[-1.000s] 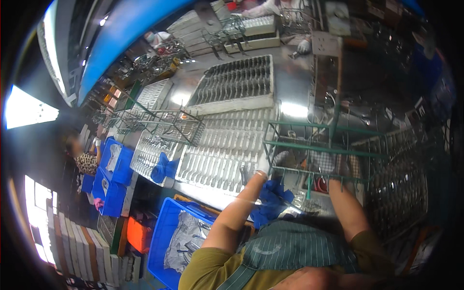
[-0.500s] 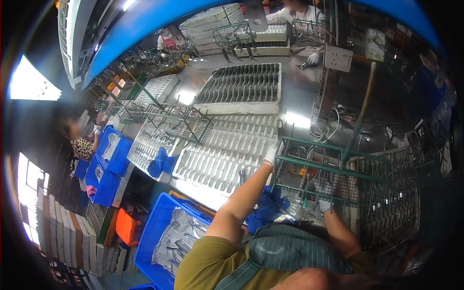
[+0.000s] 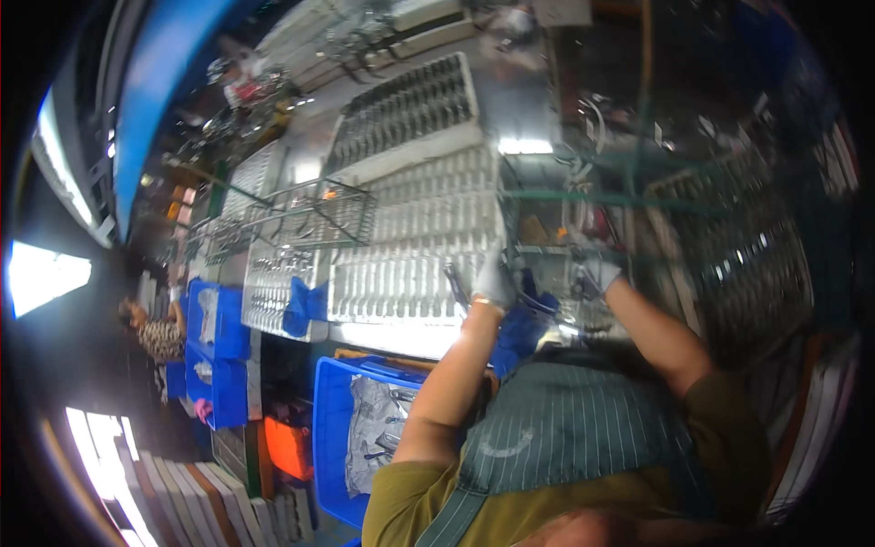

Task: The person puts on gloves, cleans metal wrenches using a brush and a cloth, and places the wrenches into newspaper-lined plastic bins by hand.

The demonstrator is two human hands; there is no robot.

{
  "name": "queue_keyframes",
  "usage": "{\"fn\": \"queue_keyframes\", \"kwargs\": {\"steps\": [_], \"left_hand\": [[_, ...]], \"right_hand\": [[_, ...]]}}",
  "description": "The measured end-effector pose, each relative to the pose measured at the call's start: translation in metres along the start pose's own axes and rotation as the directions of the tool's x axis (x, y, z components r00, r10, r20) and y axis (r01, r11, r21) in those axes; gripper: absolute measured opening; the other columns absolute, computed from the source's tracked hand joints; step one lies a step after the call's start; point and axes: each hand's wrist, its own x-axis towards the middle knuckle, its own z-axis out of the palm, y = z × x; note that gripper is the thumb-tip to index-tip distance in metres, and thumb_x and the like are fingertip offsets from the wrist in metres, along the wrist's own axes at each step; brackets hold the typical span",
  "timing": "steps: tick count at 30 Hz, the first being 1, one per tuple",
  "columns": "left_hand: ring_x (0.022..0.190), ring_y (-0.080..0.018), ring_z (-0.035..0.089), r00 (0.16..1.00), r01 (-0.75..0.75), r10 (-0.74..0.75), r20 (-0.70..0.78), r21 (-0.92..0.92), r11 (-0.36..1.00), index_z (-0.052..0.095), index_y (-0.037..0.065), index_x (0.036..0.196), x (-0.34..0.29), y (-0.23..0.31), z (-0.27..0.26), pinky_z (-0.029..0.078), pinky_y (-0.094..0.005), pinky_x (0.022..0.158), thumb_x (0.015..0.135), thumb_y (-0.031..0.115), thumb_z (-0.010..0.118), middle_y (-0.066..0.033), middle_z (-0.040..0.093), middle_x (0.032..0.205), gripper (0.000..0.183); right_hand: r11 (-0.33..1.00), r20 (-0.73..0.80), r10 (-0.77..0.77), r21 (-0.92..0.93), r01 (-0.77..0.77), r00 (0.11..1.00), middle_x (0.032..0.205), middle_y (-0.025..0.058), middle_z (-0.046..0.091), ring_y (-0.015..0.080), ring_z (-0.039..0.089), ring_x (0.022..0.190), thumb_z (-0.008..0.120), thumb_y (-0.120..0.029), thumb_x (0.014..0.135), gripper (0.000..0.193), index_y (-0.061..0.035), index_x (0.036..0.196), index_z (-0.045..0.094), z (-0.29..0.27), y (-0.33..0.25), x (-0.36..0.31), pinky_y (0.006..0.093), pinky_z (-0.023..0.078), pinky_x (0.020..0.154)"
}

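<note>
My left hand [image 3: 495, 282], in a pale glove, is by the right edge of a white slotted tray [image 3: 401, 278], just above a blue cloth [image 3: 518, 333]. Its fingers are smeared by motion. A dark-handled metal utensil [image 3: 455, 283] lies on the tray beside that hand. My right hand [image 3: 599, 272], also gloved, reaches in below the bars of a green wire rack [image 3: 620, 197]. Its fingertips blur into the metal pieces around them, and what it touches cannot be made out.
A second white tray [image 3: 469, 118] with rows of dark metal pieces stands farther back. Another wire rack [image 3: 314, 219] is on the left. A blue bin [image 3: 330, 438] with paper and utensils is near my left elbow. A dark slotted tray [image 3: 738, 246] lies right. A co-worker [image 3: 159, 330] is far left.
My view has turned and shifted. My left hand has left the rack's near left corner and come down toward the blue cloth. My right hand remains by the rack.
</note>
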Motion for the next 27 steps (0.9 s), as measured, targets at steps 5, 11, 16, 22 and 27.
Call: {"fn": "queue_keyframes", "kwargs": {"steps": [5, 11, 16, 22, 27], "left_hand": [[0.067, -0.017, 0.053, 0.966, 0.172, -0.132, 0.222, -0.175, 0.969, 0.052, 0.009, 0.094, -0.042, -0.047, -0.056, 0.042, -0.0319, 0.059, 0.092, 0.034, 0.04, -0.0037, 0.055, 0.073, 0.028], [0.074, -0.016, 0.054, 0.972, -0.123, 0.046, 0.232, 0.328, 0.936, 0.052, 0.007, 0.092, -0.085, -0.091, -0.059, 0.045, -0.029, 0.066, 0.093, 0.029, 0.042, -0.0065, 0.055, 0.08, 0.025], [0.076, -0.0069, 0.05, 0.993, -0.107, 0.075, 0.087, 0.477, 0.872, 0.052, 0.004, 0.109, -0.108, -0.097, -0.034, 0.044, -0.0225, 0.065, 0.09, 0.031, 0.05, -0.0003, 0.053, 0.087, 0.033], [0.08, -0.0093, 0.052, 0.976, -0.21, 0.162, 0.144, 0.436, 0.875, 0.045, 0.008, 0.113, -0.108, -0.123, -0.021, 0.044, -0.0239, 0.067, 0.086, 0.017, 0.057, -0.0024, 0.054, 0.095, 0.03], [0.099, -0.0171, 0.054, 0.976, -0.023, -0.021, 0.217, 0.201, 0.979, 0.042, 0.003, 0.121, -0.094, -0.143, -0.038, 0.046, -0.0313, 0.082, 0.085, 0.008, 0.056, -0.0075, 0.054, 0.108, 0.039]], "right_hand": [[0.84, 0.167, 0.396, 0.331, -0.429, 0.903, 0.088, 0.0072, 0.062, 0.0165, 0.059, 0.079, 0.049, -0.041, 0.087, 0.041, -0.002, 0.097, 0.06, 0.049, -0.048, -0.079, 0.0292, 0.046, 0.072], [0.83, 0.33, 0.371, 0.302, -0.469, 0.868, 0.096, 0.0038, 0.062, 0.0113, 0.056, 0.088, 0.048, -0.031, 0.091, 0.033, -0.0028, 0.102, 0.061, 0.065, -0.028, -0.123, 0.024, 0.042, 0.08], [0.761, 0.381, 0.425, 0.34, -0.552, 0.821, 0.093, 0.0026, 0.061, 0.0099, 0.055, 0.083, 0.047, -0.03, 0.092, 0.03, -0.0055, 0.1, 0.061, 0.05, -0.029, -0.133, 0.0237, 0.042, 0.076], [0.655, 0.459, 0.486, 0.372, -0.658, 0.744, 0.096, 0.0034, 0.057, 0.0109, 0.053, 0.086, 0.045, -0.038, 0.092, 0.04, -0.007, 0.115, 0.05, 0.044, -0.064, -0.143, 0.0246, 0.042, 0.079], [0.899, 0.447, 0.363, 0.065, -0.434, 0.818, 0.115, 0.0057, 0.051, 0.0114, 0.045, 0.103, 0.038, -0.048, 0.091, 0.06, -0.0003, 0.127, 0.042, 0.042, -0.042, -0.135, 0.0232, 0.035, 0.091]]}}
